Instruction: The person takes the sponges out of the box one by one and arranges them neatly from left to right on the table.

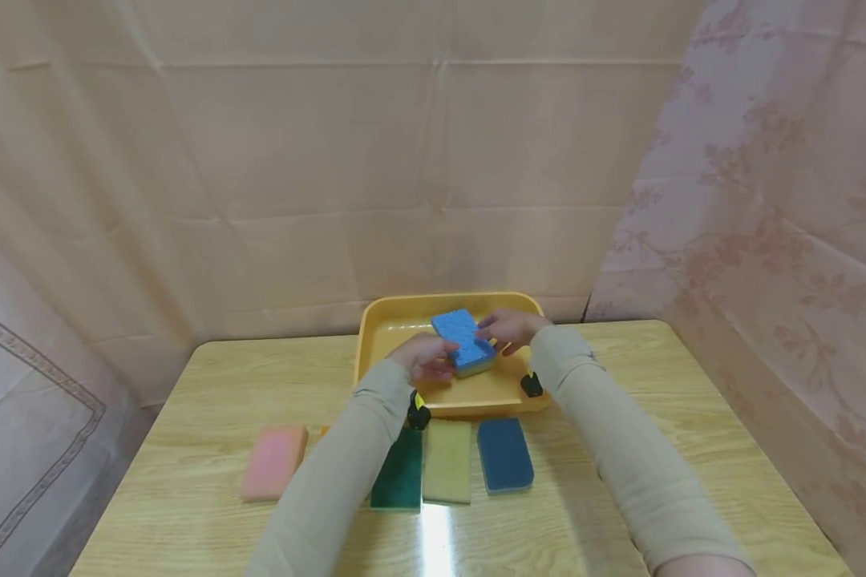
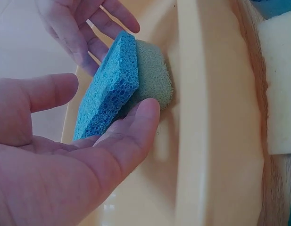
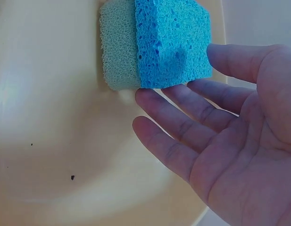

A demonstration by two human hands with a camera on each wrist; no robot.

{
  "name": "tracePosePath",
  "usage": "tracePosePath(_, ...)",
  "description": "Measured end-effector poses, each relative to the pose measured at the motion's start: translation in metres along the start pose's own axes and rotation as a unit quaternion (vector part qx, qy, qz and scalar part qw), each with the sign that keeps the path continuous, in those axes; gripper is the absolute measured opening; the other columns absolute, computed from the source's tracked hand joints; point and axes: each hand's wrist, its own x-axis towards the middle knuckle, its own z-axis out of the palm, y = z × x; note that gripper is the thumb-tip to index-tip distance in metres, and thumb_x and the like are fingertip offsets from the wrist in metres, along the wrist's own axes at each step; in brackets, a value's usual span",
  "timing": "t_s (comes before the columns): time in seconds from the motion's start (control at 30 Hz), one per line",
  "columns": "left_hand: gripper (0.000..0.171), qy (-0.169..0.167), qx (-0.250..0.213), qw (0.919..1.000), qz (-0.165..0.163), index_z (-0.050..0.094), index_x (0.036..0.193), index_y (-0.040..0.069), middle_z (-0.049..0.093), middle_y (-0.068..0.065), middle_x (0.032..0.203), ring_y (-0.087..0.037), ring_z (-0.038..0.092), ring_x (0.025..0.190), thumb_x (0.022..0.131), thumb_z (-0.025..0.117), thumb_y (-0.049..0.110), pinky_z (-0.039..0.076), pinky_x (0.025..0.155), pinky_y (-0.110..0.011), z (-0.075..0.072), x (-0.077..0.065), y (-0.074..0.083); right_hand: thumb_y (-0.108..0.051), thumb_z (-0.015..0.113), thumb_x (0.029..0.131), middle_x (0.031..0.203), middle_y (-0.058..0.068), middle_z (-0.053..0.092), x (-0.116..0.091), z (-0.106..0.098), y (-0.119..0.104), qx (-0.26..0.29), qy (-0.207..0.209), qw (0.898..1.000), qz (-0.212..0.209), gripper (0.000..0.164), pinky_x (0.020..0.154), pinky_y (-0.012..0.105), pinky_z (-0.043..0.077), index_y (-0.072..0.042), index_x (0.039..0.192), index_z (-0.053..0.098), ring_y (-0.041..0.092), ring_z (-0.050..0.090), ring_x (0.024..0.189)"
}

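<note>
A blue porous sponge (image 1: 463, 335) lies on a pale green sponge (image 2: 153, 75) inside the yellow tray (image 1: 364, 336); the head view shows only the lower one's near edge. At the blue sponge's left side is my left hand (image 1: 424, 355), its fingers extended along the edge and its thumb raised clear in the left wrist view. My right hand (image 1: 512, 328) is at the opposite side with fingers spread. In the right wrist view its thumb tip overlaps the blue sponge's face, while the fingertips reach the sponge's edge.
In front of the tray on the wooden table (image 1: 209, 417) lie a pink sponge (image 1: 274, 463), a dark green pad (image 1: 398, 474), a pale yellow sponge (image 1: 447, 462) and a dark blue sponge (image 1: 505, 455). An orange piece shows partly behind the left sleeve (image 1: 339, 473). A beige curtain (image 1: 296, 200) hangs behind.
</note>
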Motion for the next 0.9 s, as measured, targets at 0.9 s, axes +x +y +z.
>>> tracePosePath(0.9, 0.041, 0.000, -0.009, 0.9993, 0.037, 0.047, 0.139, -0.001, 0.062, -0.012, 0.107, -0.025, 0.062, 0.093, 0.104, 0.058, 0.014, 0.055, 0.093, -0.039, 0.001, -0.002, 0.006, -0.023, 0.050, 0.108, 0.147, 0.026, 0.048, -0.007, -0.001, 0.009, 0.040, 0.016, 0.998, -0.045, 0.053, 0.098, 0.047, 0.053, 0.007, 0.150, 0.039, 0.035, 0.062, 0.118)
